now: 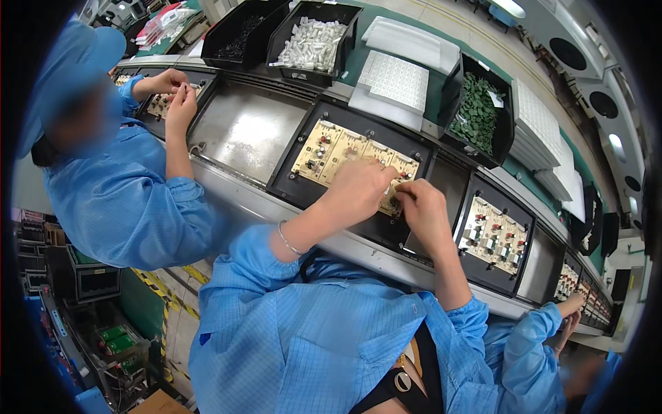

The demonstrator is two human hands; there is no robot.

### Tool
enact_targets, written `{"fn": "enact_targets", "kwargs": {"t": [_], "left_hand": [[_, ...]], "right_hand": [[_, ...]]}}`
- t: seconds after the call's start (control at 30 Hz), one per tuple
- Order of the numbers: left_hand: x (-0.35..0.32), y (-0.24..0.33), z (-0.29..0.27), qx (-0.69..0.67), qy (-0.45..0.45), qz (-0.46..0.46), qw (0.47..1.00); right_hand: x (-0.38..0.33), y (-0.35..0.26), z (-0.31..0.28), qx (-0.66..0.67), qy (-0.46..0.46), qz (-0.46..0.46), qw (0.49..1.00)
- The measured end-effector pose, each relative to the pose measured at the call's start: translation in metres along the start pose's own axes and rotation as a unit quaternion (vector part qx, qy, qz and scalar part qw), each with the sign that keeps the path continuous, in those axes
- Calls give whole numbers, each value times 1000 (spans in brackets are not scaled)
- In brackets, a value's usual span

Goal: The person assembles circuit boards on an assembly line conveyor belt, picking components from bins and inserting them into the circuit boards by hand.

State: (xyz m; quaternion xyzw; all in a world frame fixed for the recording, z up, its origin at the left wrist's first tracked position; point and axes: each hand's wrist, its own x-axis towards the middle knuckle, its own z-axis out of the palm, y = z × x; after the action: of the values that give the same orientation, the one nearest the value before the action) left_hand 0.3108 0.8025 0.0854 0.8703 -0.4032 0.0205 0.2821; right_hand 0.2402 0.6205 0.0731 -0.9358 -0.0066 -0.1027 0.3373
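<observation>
Up front, both hands, left hand (pixel 358 188), right hand (pixel 422 210), pinching at circuit board (pixel 345 155) in black tray (pixel 303 190), green parts bin (pixel 476 114) behind.

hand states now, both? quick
Left hand: curled, fingers down on the tan circuit board; any held part cannot be told.
Right hand: fingertips pinched at the board's right end; contents hidden.

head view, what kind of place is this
Most likely an electronics assembly line. Tan circuit boards ride in black trays along a conveyor, black bins hold green parts, and both hands, left and right, work on one board.
</observation>
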Motion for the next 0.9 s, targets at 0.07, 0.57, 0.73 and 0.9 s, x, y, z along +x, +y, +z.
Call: {"fn": "enact_targets", "kwargs": {"t": [0.07,0.57,0.73,0.9], "left_hand": [[2,-1,4,6,-16,4,1000],[6,-8,10,3,-10,82,997],[4,-34,-12,-124,8,73,990],[-3,-53,-19,-122,-31,-1,992]], "right_hand": [[8,4,-13,91,-7,44,995],[24,-14,-27,672,-23,272,688],[23,-13,-23,676,-16,261,690],[22,-7,-16,631,-30,271,726]]}}
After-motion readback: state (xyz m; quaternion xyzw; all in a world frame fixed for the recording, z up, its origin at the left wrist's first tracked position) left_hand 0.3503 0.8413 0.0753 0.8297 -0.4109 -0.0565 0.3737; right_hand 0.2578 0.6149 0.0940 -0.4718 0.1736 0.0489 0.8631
